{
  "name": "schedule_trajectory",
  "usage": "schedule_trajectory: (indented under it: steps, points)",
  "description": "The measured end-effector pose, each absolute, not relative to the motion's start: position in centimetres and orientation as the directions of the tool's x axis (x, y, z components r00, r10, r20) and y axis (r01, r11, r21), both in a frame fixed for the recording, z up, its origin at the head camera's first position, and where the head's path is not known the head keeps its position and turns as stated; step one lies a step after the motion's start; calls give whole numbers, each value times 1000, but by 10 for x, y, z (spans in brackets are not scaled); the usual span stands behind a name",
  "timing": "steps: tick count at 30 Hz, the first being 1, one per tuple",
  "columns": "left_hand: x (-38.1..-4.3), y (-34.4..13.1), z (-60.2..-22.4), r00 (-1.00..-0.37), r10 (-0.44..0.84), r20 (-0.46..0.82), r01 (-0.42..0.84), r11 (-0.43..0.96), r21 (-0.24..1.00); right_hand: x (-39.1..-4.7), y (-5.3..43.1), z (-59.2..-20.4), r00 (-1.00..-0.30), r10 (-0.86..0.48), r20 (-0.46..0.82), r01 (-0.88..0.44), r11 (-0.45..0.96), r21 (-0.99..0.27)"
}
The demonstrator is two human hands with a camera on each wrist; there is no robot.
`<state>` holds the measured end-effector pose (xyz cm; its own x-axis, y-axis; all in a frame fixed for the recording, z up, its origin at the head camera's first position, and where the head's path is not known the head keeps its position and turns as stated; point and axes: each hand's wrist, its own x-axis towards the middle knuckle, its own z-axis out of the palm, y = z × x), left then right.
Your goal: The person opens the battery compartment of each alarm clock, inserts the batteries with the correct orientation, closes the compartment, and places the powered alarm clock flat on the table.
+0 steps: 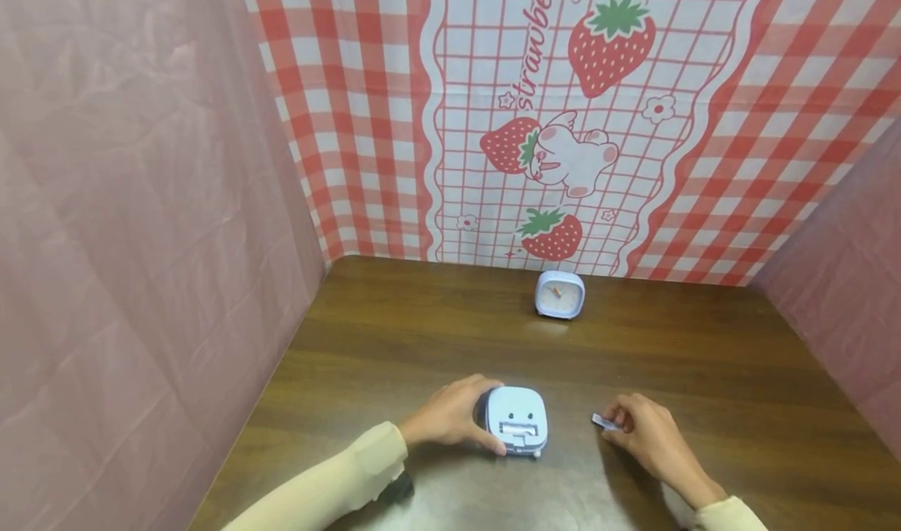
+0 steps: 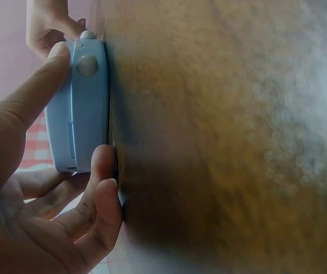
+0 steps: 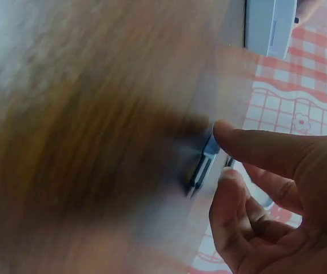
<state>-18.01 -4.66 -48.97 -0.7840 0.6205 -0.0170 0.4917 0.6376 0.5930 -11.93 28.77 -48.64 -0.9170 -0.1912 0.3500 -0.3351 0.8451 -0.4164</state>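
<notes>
A light blue alarm clock (image 1: 518, 406) lies on the table with its back upward, showing two dark knobs and an uncovered recess with something whitish inside. My left hand (image 1: 450, 414) grips its left side, thumb on the near edge and fingers at the far edge. In the left wrist view the clock (image 2: 88, 114) is seen edge-on, with round pale feet. To the right, my right hand (image 1: 644, 429) pinches a small light blue cover (image 1: 602, 421) just at the tabletop. The right wrist view shows this cover (image 3: 202, 171) tilted under the thumb.
Another light blue clock (image 1: 559, 295) stands upright at the back of the brown wooden table (image 1: 422, 320). Behind it hangs a red-and-white strawberry cloth (image 1: 464, 62). Pinkish cloths (image 1: 141, 202) bound the left and right sides.
</notes>
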Motion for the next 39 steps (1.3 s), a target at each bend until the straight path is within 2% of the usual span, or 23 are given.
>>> schedule_trajectory:
  steps: [15,26,31,39]
  points:
    - [-181,-46,-491,-782,624,2,506,633,586,-115,291,-481,-968,-118,221,-196,909,-369]
    - [-180,-46,-491,-781,624,-9,506,641,577,-114,291,-482,-924,-178,337,-258,943,-210]
    - [-181,-46,-492,-781,625,-8,505,639,581,-114,289,-482,-855,-233,463,-343,924,-168]
    - [-182,-47,-492,-780,626,-9,502,633,589,-118,284,-480,-680,-341,649,-520,848,-99]
